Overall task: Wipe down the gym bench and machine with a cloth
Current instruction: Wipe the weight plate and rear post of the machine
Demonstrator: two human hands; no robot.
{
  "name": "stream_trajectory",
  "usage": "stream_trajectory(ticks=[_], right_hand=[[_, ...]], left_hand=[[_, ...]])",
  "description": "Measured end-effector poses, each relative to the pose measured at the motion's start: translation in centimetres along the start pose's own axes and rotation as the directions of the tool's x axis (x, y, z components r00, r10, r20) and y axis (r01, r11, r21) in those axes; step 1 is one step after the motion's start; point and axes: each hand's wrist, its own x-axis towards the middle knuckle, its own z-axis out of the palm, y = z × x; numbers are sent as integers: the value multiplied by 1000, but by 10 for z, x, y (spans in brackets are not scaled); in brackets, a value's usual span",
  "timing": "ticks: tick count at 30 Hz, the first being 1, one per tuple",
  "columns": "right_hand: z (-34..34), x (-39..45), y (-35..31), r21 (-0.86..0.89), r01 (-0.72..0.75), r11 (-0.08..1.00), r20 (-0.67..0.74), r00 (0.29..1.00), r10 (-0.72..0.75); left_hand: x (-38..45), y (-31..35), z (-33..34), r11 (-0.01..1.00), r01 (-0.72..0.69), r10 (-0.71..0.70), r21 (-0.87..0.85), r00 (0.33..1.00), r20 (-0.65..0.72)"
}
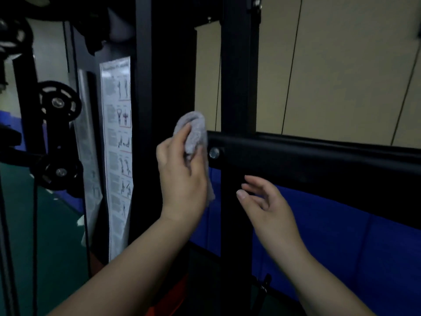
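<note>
I see beige wall panels (341, 71) behind, split by thin dark seams, with blue padding (341, 229) running along beneath them. Green flooring (57, 236) lies at the lower left, something orange (180, 290) near the bottom.

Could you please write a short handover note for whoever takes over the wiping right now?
Left hand: grips the bunched grey cloth, held at the left end of the black horizontal crossbar, beside its silver bolt.
Right hand: holds nothing, fingers loosely spread just below the crossbar, in front of the black upright post.
Done: cannot tell from this view which surfaces are already wiped.
Left: probably the crossbar rightward, the upright and the white exercise chart panel; the bench is not in view.
</note>
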Motion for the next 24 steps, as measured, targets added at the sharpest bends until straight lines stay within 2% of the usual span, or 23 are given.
stream_trajectory(ticks=[1,3,5,6,8,9,10,11,12,13,14,16,17,18,20,22,24], right_hand=[[-1,0,-3,4,0,1000,-1,1000,0],[-2,-1,-9,9,9,1000,-8,1000,-9],[-4,-2,-13,17,16,1000,-18,1000,-15],[-7,-3,-15,13,14,1000,-19,1000,-14],[-13,-4,-20,-24,10,1000,-4,1000,-10],[-17,-5,-24,-51,9,999,14,1000,-9],[-21,-6,-28,-79,13,997,35,999,-10],[-25,-8,-32,-104,29,994,55,998,-23],[-28,-8,-37,-133,60,989,71,996,-51],[-30,-8,-43,-169,108,980,83,992,-95],[-32,-7,-49,-218,172,961,87,984,-156],[-37,0,-63,-351,332,875,85,942,-324],[-39,5,-70,-426,404,809,93,910,-405],[-42,10,-77,-503,453,736,108,878,-466],[-51,21,-89,-642,485,594,144,837,-527],[-61,31,-98,-747,435,502,171,856,-487],[-74,38,-103,-820,354,449,184,907,-380]], left_hand=[[8,5,5,991,-121,119,56,992,36],[17,6,17,893,-379,328,244,917,225],[19,-6,28,732,-548,381,406,822,423],[20,-13,31,689,-565,348,454,807,477],[30,-22,30,682,-490,241,544,852,466],[39,-24,29,720,-393,149,572,892,426],[52,-24,26,796,-233,19,559,932,362],[65,-21,23,858,-72,-106,508,944,313],[74,-16,21,898,7,-144,441,949,279],[78,-9,21,906,-35,-96,423,954,284],[75,1,23,885,-160,3,437,941,340],[61,15,34,791,-440,202,425,844,497],[53,19,40,760,-505,237,409,802,549],[49,20,45,748,-514,223,419,790,571],[57,7,51,759,-449,151,471,826,543],[77,-7,50,740,-399,71,541,847,527],[99,-16,43,713,-372,-40,594,824,565]])
